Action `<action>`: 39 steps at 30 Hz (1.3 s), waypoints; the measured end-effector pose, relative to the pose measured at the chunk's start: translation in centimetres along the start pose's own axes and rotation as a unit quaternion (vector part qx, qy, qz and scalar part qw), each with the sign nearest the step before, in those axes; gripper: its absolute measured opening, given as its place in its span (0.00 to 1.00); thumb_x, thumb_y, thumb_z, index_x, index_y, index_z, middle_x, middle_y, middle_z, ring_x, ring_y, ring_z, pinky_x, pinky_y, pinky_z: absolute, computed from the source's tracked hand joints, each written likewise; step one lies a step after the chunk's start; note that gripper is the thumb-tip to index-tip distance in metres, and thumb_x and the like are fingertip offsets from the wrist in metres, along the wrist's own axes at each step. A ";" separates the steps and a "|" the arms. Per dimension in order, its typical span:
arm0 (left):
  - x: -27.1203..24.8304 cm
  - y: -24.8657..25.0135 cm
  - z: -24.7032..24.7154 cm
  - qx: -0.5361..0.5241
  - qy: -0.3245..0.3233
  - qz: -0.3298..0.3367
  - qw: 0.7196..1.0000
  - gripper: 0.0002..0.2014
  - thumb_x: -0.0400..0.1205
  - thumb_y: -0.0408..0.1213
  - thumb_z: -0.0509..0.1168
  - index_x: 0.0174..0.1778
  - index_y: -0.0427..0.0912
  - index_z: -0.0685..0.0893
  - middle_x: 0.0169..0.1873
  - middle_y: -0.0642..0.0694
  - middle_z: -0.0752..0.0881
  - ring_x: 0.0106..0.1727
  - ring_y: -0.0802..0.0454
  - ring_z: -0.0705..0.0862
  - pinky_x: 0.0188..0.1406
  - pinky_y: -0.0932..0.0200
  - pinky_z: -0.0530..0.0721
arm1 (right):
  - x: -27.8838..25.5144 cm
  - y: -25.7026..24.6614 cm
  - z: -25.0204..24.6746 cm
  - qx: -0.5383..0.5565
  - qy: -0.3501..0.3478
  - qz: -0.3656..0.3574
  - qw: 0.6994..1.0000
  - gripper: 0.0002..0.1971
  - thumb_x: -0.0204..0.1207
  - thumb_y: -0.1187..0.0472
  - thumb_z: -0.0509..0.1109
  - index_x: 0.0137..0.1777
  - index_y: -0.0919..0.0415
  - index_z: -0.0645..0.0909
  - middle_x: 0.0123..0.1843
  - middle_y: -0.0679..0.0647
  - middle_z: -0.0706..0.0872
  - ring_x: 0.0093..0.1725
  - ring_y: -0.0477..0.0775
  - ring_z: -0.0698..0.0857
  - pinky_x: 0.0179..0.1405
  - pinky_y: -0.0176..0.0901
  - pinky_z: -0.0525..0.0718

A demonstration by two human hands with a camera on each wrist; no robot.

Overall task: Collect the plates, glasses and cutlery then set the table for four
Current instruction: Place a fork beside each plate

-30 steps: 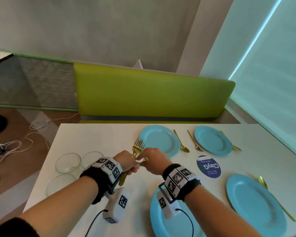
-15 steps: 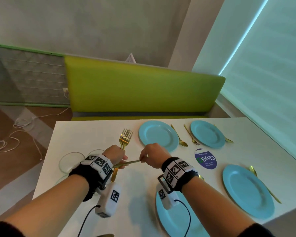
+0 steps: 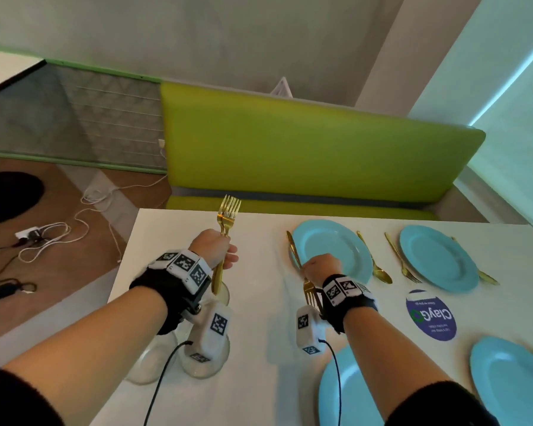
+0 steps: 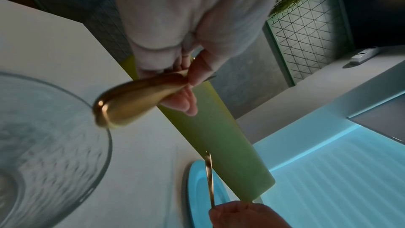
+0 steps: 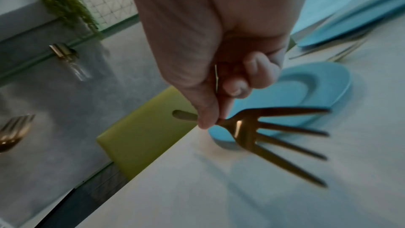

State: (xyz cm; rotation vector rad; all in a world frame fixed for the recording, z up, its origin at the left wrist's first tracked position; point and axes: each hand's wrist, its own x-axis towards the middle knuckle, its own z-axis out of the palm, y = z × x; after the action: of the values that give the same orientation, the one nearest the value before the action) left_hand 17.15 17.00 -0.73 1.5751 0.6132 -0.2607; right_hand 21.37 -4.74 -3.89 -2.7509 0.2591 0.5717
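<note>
My left hand grips a bunch of gold forks upright over the table's left part, their handles sticking out below the fist. To its right, my right hand pinches a single gold fork, its tines pointing back at my wrist. That fork's handle runs along the left rim of the far-left blue plate. Three more blue plates lie far right, near right and near left.
Clear glasses stand under my left wrist near the table's left edge. A gold spoon and a fork lie between the far plates. A round purple sticker marks the white table. A green bench backs the far edge.
My right hand has drawn one fork out of the bunch and carried it right, to the left side of the far-left plate. My left hand has lifted the remaining forks upright.
</note>
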 end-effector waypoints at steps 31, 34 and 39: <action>4.2 0.0 0.7 -0.010 0.010 -0.030 0.999 0.08 0.83 0.24 0.51 0.54 0.35 0.72 0.36 0.43 0.80 0.32 0.51 0.81 0.31 0.60 0.79 | 8.1 -2.3 5.0 0.125 0.042 0.130 0.983 0.14 0.68 0.60 0.74 0.51 0.64 0.78 0.43 0.59 0.82 0.41 0.61 0.83 0.37 0.43 0.83; 4.3 -0.1 0.7 -0.006 0.014 -0.030 0.999 0.08 0.83 0.24 0.51 0.54 0.35 0.73 0.36 0.43 0.80 0.32 0.51 0.81 0.31 0.60 0.79 | 8.5 -2.1 4.9 0.133 0.041 0.132 0.981 0.16 0.69 0.60 0.74 0.54 0.66 0.79 0.47 0.60 0.84 0.41 0.60 0.82 0.37 0.42 0.82; 4.4 -0.5 1.0 -0.005 0.014 -0.034 0.999 0.08 0.83 0.23 0.51 0.53 0.35 0.72 0.36 0.43 0.81 0.32 0.50 0.81 0.30 0.59 0.79 | 8.5 -1.6 5.1 0.143 0.032 0.137 0.980 0.16 0.67 0.59 0.74 0.52 0.66 0.80 0.47 0.61 0.86 0.42 0.61 0.84 0.38 0.42 0.83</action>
State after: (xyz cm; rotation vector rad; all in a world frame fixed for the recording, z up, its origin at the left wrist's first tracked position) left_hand 20.76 17.02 -3.55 1.5514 0.6900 -0.2869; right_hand 27.63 -2.40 -11.44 -2.4709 0.6891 0.4710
